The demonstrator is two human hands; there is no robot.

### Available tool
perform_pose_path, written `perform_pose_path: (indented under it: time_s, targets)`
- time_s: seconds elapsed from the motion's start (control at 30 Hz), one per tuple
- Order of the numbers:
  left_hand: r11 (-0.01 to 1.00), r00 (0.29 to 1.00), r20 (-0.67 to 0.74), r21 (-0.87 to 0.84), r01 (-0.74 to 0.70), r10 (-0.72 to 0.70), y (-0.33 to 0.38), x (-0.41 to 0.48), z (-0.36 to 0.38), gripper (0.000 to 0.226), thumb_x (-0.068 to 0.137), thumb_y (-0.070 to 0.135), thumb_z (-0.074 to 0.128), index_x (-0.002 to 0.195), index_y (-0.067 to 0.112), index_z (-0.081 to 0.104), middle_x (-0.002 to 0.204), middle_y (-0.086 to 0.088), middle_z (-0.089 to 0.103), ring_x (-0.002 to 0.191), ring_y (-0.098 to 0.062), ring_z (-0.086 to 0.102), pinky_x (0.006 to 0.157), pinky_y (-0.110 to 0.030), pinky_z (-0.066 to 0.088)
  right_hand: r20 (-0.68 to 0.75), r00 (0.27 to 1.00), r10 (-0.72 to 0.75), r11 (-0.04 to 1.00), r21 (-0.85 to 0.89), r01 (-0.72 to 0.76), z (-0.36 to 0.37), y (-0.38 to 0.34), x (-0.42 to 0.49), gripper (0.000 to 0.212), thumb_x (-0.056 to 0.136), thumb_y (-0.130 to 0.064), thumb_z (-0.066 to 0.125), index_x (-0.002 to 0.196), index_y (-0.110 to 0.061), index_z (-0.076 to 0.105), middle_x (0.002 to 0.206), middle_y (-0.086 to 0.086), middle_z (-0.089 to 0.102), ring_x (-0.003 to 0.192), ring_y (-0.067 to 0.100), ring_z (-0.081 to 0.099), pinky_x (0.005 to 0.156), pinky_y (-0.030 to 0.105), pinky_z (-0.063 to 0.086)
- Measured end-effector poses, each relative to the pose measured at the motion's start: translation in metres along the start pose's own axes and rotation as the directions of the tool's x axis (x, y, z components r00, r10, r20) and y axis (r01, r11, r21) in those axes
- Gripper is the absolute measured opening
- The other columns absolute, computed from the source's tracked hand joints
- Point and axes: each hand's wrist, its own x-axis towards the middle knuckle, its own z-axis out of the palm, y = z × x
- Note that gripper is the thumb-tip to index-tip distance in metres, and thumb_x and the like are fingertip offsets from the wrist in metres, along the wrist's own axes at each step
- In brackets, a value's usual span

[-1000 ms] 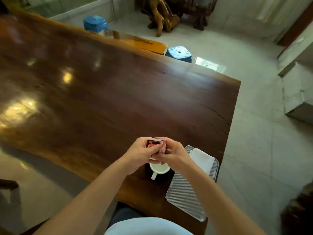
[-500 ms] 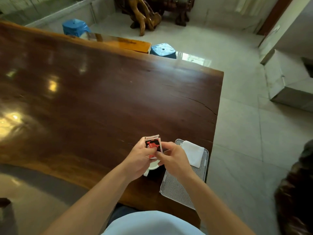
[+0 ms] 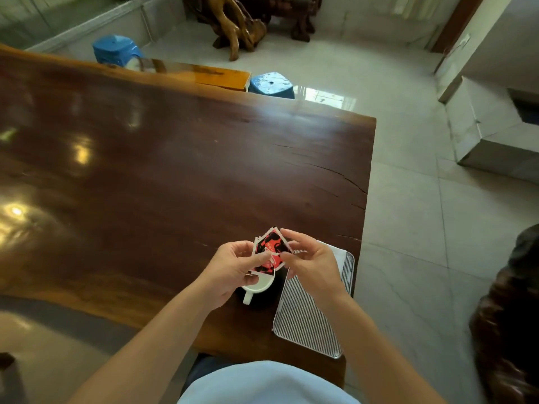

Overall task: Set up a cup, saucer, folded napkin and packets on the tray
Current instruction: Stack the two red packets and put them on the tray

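- Red-and-black packets (image 3: pixel 269 252), a thin fanned stack, hang above the white cup (image 3: pixel 258 287) near the table's (image 3: pixel 175 170) front right corner
- Left hand (image 3: pixel 233 269) curls round the stack's left edge; right hand (image 3: pixel 312 263) pinches its right edge, other fingers loose
- Ribbed tray (image 3: pixel 306 330) lies just right of the cup, folded napkin (image 3: pixel 338 255) at its far end
- Packets look light, slick, prone to slide apart; best pinched across the whole stack
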Motion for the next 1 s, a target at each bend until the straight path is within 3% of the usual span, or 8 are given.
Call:
perform_pose_path:
  time_s: [0.1,0.2,0.33,0.43,0.5,0.63,0.8,1.0]
  targets:
    - [0.998,0.991,0.127,-0.029,0.048,-0.044,0.005,-0.001,-0.005,0.037,0.077,0.028,0.084,0.107,0.007,0.077,0.109,-0.017,0.074,0.096,-0.026,0.07,0.075,-0.034,0.058,0.111,0.991,-0.074,0.963,-0.251,0.1,-0.009,-0.014,0.008,0.046,0.091,0.007,0.061,0.125,-0.024,0.068,0.09,-0.007,0.068,0.064,0.0,0.061,0.062,0.016,0.05]
    - [0.996,0.966,0.245,-0.018,0.086,-0.079,0.008,-0.003,-0.004,0.038,0.086,0.034,0.077,0.113,0.007,0.076,0.106,-0.013,0.071,0.09,-0.021,0.063,0.077,-0.032,0.057,0.229,0.967,-0.116,0.841,-0.495,0.218,-0.014,-0.029,0.015,0.044,0.094,0.009,0.054,0.115,-0.023,0.076,0.103,-0.003,0.065,0.09,0.008,0.063,0.075,0.021,0.055]
    - [0.992,0.951,0.285,-0.006,0.127,-0.12,0.007,-0.007,0.009,0.044,0.091,0.037,0.069,0.117,0.001,0.072,0.109,-0.015,0.074,0.092,-0.022,0.07,0.078,-0.034,0.058,0.37,0.917,-0.149,0.715,-0.601,0.358,-0.009,-0.035,0.018,0.043,0.093,0.009,0.056,0.105,-0.025,0.08,0.104,-0.002,0.059,0.088,0.012,0.06,0.073,0.028,0.056]
    - [0.988,0.963,0.241,-0.069,0.139,-0.119,0.001,-0.008,0.014,0.032,0.095,0.023,0.064,0.117,0.001,0.071,0.109,-0.017,0.075,0.093,-0.023,0.073,0.08,-0.038,0.059,0.248,0.94,-0.234,0.731,-0.593,0.338,-0.007,-0.03,0.016,0.039,0.086,-0.008,0.075,0.118,-0.031,0.073,0.103,-0.004,0.058,0.077,0.006,0.054,0.068,0.011,0.046]
    - [0.984,0.976,0.197,-0.133,0.123,-0.095,-0.003,-0.008,0.015,0.021,0.097,0.014,0.063,0.111,0.002,0.074,0.11,-0.019,0.075,0.098,-0.027,0.074,0.083,-0.04,0.059,0.092,0.963,-0.253,0.785,-0.562,0.26,-0.009,-0.024,0.013,0.048,0.081,-0.021,0.081,0.126,-0.029,0.067,0.101,-0.003,0.06,0.078,0.005,0.056,0.068,0.01,0.046]
    - [0.975,0.997,0.069,-0.221,0.04,-0.025,-0.007,-0.008,0.022,0.025,0.083,0.011,0.075,0.106,0.001,0.073,0.107,-0.018,0.076,0.099,-0.03,0.075,0.079,-0.04,0.061,-0.008,0.999,0.048,0.964,-0.262,-0.048,-0.006,-0.009,0.0,0.03,0.081,-0.027,0.082,0.108,-0.019,0.071,0.092,-0.002,0.074,0.08,0.015,0.073,0.07,0.031,0.061]
    - [0.979,1.0,0.001,-0.205,0.015,-0.015,-0.011,-0.009,0.031,0.045,0.068,0.012,0.082,0.111,0.005,0.073,0.108,-0.017,0.077,0.098,-0.03,0.076,0.077,-0.039,0.063,-0.024,0.98,0.199,0.973,0.126,-0.194,-0.006,0.005,-0.015,0.016,0.083,-0.017,0.08,0.094,-0.008,0.074,0.086,0.01,0.078,0.082,0.025,0.076,0.069,0.034,0.061]
    - [0.976,0.977,0.196,-0.184,0.117,-0.08,-0.014,-0.005,0.033,0.024,0.087,0.013,0.073,0.11,0.007,0.076,0.111,-0.017,0.076,0.106,-0.03,0.073,0.085,-0.04,0.06,-0.147,0.982,0.115,0.99,-0.066,-0.126,-0.015,0.017,-0.022,0.016,0.085,-0.031,0.078,0.085,-0.015,0.077,0.076,0.004,0.076,0.066,0.017,0.071,0.052,0.027,0.052]
